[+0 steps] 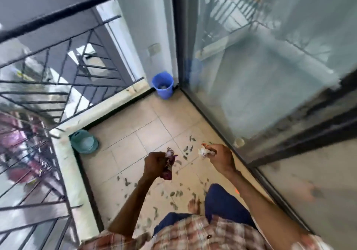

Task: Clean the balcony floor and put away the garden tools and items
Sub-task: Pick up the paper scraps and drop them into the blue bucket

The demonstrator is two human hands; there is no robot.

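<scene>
Left hand (154, 163) at frame centre was curled round a purple-white crumpled wrapper (169, 164); right hand (220, 158) pinched a white scrap (203, 151). Leaf litter (173, 193) lay scattered over the tiled floor (150, 133), lower centre. Blue bucket (163, 84) stood in the far corner, green pot (84, 141) at left.

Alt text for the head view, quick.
A person's left hand grips purple scraps and the right hand pinches a white scrap above a tiled floor strewn with leaves. A blue bucket stands in the far corner, a green tub by the railing.
</scene>
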